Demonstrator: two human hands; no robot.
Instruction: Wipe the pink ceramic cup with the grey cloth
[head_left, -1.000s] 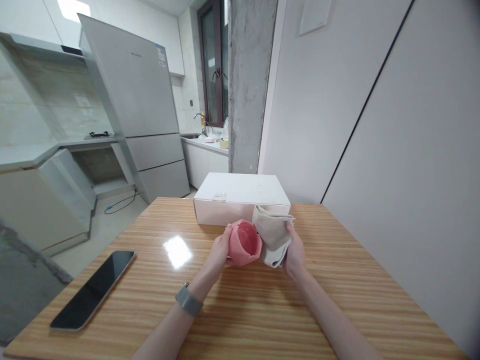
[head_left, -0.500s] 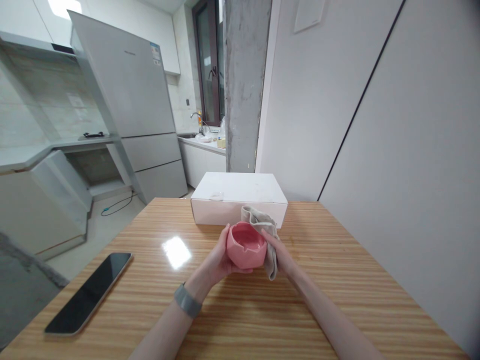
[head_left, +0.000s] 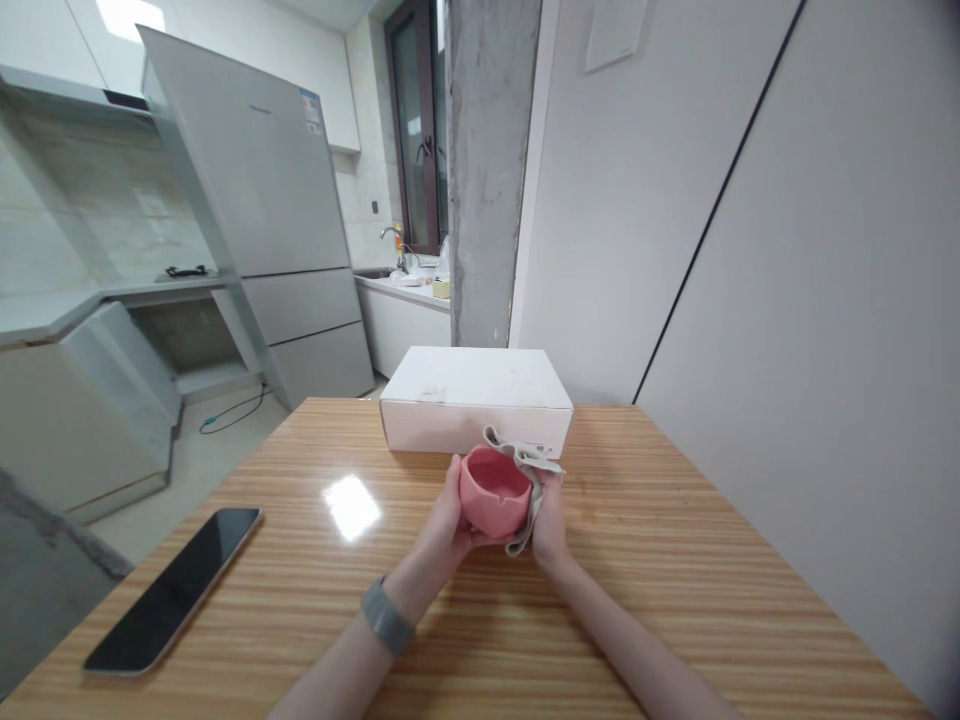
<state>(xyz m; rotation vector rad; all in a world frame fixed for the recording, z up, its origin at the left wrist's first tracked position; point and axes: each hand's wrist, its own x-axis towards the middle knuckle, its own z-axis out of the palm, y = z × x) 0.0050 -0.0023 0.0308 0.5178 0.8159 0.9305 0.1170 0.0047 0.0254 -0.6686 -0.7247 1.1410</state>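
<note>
Wristband [head_left: 387, 615]: nearest to my view, a grey band sat round the left wrist.
Phone [head_left: 176, 590]: it lay flat and dark-screened on the striped tabletop [head_left: 712, 590], to the left and well apart from the work.
Left grip [head_left: 442, 525]: I had it curled round the left side of the pink bowl [head_left: 493, 512], thumb up by the rim, fingers reaching beneath.
Right grip [head_left: 550, 522]: it held the grey cloth [head_left: 529, 456] against the bowl's right side; some fingers were hidden from me.
Bowl position: it was between the two grips, cavity facing up and somewhat toward me, notched rim showing. I could not tell whether its base touched the wood.
Cloth lie: it folded over the right rim and hung down the outer wall.
Best handling: I judged that the left should cradle firmly from below, while the right pressed the cloth flat along each facet, gently at the notches, where fabric could snag.
White box [head_left: 476, 378]: closed, just beyond the bowl; I reckoned knuckles needed room there.
Backdrop: a concrete pillar [head_left: 491, 170] and a tall fridge [head_left: 255, 180] stood farther off.
</note>
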